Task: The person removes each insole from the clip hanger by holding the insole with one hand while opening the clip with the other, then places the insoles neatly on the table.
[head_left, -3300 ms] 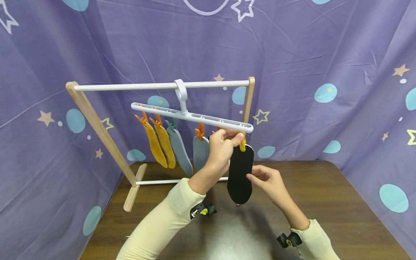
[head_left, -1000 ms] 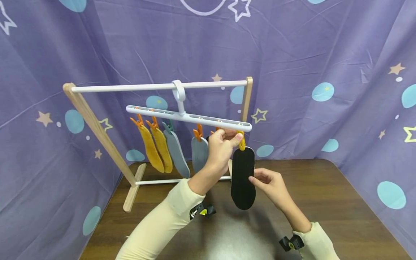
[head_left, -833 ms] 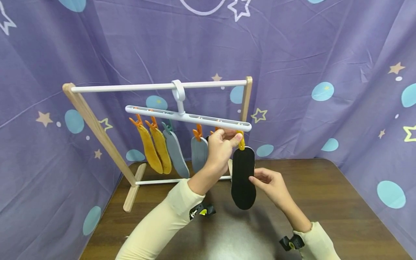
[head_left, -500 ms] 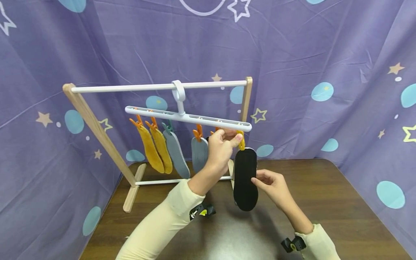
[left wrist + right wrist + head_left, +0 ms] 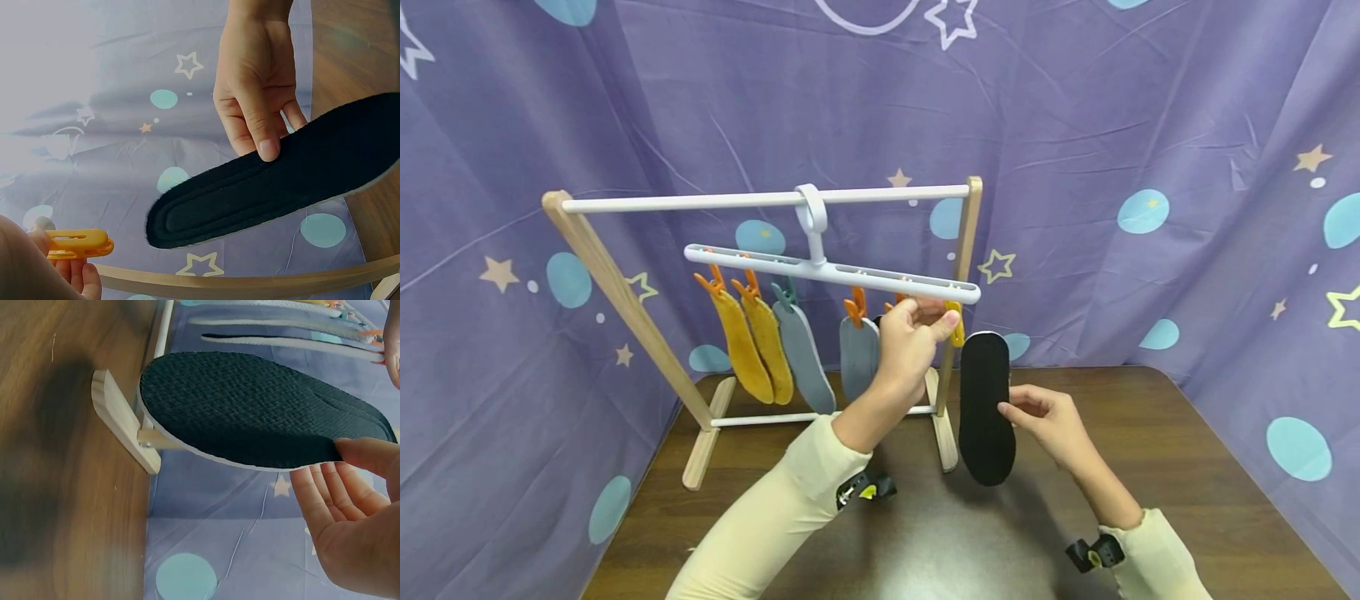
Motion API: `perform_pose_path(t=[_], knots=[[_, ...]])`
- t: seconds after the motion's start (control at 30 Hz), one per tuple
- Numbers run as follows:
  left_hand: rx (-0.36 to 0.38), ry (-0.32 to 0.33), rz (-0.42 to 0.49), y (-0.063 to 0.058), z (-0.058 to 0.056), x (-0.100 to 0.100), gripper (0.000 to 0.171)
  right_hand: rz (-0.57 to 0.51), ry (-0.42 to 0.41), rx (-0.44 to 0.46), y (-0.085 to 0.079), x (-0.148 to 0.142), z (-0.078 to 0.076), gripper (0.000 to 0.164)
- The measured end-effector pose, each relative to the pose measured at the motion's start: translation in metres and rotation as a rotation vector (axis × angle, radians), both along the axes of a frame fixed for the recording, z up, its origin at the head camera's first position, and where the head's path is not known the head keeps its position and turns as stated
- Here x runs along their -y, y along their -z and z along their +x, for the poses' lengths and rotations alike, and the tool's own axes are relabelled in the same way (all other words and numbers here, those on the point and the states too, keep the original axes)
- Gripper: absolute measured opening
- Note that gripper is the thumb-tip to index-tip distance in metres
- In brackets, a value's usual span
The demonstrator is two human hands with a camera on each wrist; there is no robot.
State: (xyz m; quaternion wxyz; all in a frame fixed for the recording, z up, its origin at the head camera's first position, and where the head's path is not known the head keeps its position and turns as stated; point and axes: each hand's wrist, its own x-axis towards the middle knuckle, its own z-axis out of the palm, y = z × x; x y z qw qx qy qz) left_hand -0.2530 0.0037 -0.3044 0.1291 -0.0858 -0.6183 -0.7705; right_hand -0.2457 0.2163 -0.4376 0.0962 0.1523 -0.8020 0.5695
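In the head view, my right hand (image 5: 1051, 423) pinches a black insole (image 5: 987, 408) at its side edge, thumb on the near face. The insole stands upright in the air, right of a yellow clothespin (image 5: 956, 329) and apart from it. My left hand (image 5: 910, 342) squeezes that clothespin at the right end of a white hanger (image 5: 887, 279). The left wrist view shows a gap between the clothespin (image 5: 81, 244) and the insole's rounded end. Two mustard insoles (image 5: 743, 346) and two grey ones (image 5: 805, 354) hang from other clips; another dark insole is mostly hidden behind my left hand.
The hanger hooks over the white rod (image 5: 700, 202) of a wooden-sided rack (image 5: 632, 308). Its right foot (image 5: 945, 442) stands on the brown table (image 5: 1150, 467), just left of the held insole. A purple patterned curtain (image 5: 1075, 125) surrounds the table.
The black insole has come out from under the yellow clothespin and moved right with my right hand. My left hand stays on the clothespin.
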Motion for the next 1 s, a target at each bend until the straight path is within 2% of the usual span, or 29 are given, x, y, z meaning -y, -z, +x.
perform_pose_path(t=[0.27, 0.6, 0.77, 1.0], knots=[[-0.002, -0.002, 0.013, 0.000, 0.000, -0.001, 0.017, 0.065, 0.052, 0.143, -0.001, -0.013, -0.008, 0.025], [-0.001, 0.003, 0.013, 0.000, 0.002, 0.000, 0.018, 0.033, 0.078, 0.300, 0.000, -0.025, -0.021, 0.038], [-0.002, 0.006, 0.009, 0.000, 0.003, 0.001, 0.018, 0.003, 0.076, 0.346, 0.005, -0.031, -0.029, 0.038], [0.000, 0.006, 0.005, 0.000, 0.003, 0.002, 0.018, 0.031, 0.075, 0.381, 0.011, -0.037, -0.036, 0.037]])
